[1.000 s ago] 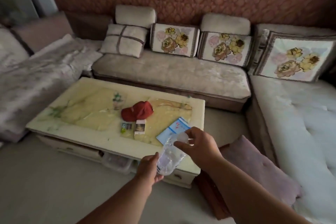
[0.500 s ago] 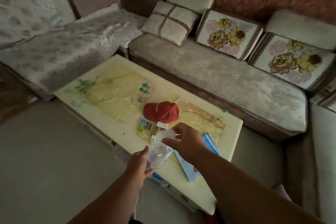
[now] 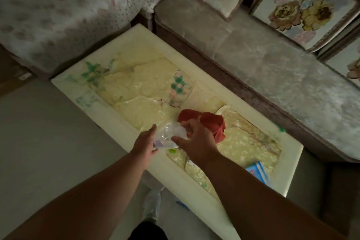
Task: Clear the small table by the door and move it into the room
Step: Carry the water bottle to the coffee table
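I hold a clear plastic bottle [image 3: 168,136] over the near edge of a cream low table [image 3: 109,48]. My left hand [image 3: 145,142] grips the bottle's lower end. My right hand [image 3: 196,140] closes on its upper end, fingers curled round it. A red cap [image 3: 210,122] lies on the table just behind my right hand. A blue and white packet [image 3: 258,172] sits near the table's right end, partly hidden by my right forearm. Small items under my hands are mostly hidden.
A grey sofa [image 3: 272,60] runs along the table's far side with floral cushions [image 3: 303,6]. Another covered seat [image 3: 58,9] stands at the upper left. Bare floor [image 3: 48,132] lies to the left of the table. My foot [image 3: 153,206] shows below.
I have stepped closer and now look more steeply down on the table. Both hands with the bottle have moved forward over the table's near edge, close to the red cap.
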